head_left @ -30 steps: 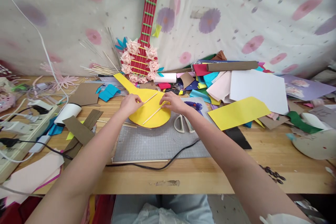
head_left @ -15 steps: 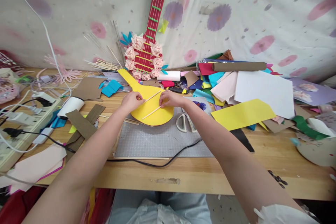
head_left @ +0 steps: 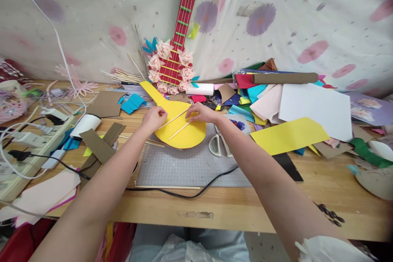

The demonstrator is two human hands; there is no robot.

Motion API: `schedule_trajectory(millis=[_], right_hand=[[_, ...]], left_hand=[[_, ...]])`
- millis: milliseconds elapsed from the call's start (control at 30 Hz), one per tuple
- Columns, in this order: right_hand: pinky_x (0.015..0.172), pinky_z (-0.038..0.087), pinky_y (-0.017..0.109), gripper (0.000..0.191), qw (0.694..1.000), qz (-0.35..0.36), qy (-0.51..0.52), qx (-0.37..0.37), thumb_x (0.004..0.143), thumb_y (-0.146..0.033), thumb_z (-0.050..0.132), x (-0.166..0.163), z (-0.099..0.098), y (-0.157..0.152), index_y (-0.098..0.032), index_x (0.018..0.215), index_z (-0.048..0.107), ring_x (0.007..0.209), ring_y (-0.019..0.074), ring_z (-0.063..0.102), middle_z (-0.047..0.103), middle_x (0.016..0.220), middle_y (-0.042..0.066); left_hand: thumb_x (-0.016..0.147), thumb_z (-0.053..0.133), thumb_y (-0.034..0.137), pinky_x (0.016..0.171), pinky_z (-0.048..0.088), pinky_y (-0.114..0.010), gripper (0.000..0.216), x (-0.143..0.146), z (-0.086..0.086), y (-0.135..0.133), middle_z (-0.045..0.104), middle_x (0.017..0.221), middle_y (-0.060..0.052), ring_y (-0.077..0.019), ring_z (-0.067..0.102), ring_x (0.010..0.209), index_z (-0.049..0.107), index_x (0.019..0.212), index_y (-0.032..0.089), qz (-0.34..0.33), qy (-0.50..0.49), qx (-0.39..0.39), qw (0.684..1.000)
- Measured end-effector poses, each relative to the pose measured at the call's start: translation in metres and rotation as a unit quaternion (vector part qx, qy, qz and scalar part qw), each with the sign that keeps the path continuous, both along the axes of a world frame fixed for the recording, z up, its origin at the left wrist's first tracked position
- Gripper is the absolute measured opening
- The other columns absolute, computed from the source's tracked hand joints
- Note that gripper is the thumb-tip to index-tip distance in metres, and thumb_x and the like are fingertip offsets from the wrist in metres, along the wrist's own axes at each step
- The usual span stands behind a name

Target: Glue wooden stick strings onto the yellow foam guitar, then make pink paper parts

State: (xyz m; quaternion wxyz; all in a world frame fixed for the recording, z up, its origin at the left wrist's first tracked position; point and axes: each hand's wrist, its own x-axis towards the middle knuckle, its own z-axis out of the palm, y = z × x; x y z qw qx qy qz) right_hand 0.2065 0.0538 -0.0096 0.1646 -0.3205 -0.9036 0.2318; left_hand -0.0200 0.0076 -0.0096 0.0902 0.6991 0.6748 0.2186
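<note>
A yellow guitar-shaped cutout (head_left: 192, 134) lies on the grey cutting mat (head_left: 184, 168), its neck pointing up and left. Two thin wooden sticks lie slantwise across its round body, an upper stick (head_left: 173, 120) and a lower stick (head_left: 178, 132). At the cutout's left edge, my left hand (head_left: 154, 118) has its fingertips pinched together just above the upper stick's left end; whether anything is between them is hidden. My right hand (head_left: 201, 113) bends over the right side of the body, thumb and fingertips closed at the lower stick's upper end.
Scissors (head_left: 219, 143) lie right of the cutout. A black cable (head_left: 190, 194) crosses the mat's front. Behind stands a red flower-trimmed toy guitar (head_left: 170, 65). Coloured paper, including a yellow sheet (head_left: 290, 135), covers the right; a power strip (head_left: 33, 153) sits left.
My left hand has drawn slightly up and left, baring the left end of the upper stick. The right fingertips have shifted a little up along the lower stick. The whole view has moved slightly.
</note>
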Motion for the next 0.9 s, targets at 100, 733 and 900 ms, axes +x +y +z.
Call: schedule_trajectory(millis=[100, 733, 900], right_hand=[[0.088, 0.032, 0.034, 0.022, 0.999, -0.033, 0.017, 0.008, 0.070, -0.032, 0.061, 0.010, -0.003, -0.008, -0.019, 0.086, 0.066, 0.098, 0.0203, 0.044, 0.057, 0.095, 0.006], [0.075, 0.029, 0.034, 0.018, 0.927, 0.046, -0.235, 0.289, 0.073, -0.013, 0.049, -0.024, 0.022, -0.022, -0.015, 0.084, 0.063, 0.088, 0.0227, 0.044, 0.062, 0.081, 0.011], [0.073, 0.028, 0.035, 0.018, 0.922, 0.046, -0.234, 0.305, 0.076, -0.015, 0.046, -0.028, 0.016, -0.015, -0.015, 0.083, 0.063, 0.087, 0.0235, 0.044, 0.062, 0.079, 0.011]], left_hand=[[0.070, 0.051, 0.036, 0.065, 0.039, -0.026, 0.019, 0.002, 0.000, -0.002, 0.062, 0.080, -0.003, -0.0159, 0.054, 0.073, 0.059, 0.073, 0.019, -0.032, 0.007, 0.009, 0.999], [0.063, 0.057, 0.036, 0.058, 0.038, -0.026, 0.016, 0.012, 0.001, -0.005, 0.065, 0.076, -0.003, -0.0163, 0.056, 0.069, 0.058, 0.066, 0.020, 0.009, 0.014, -0.076, 0.997], [0.062, 0.058, 0.036, 0.058, 0.038, -0.026, 0.016, 0.012, 0.002, -0.005, 0.065, 0.075, -0.003, -0.0169, 0.057, 0.069, 0.057, 0.064, 0.020, 0.008, 0.015, -0.073, 0.997]])
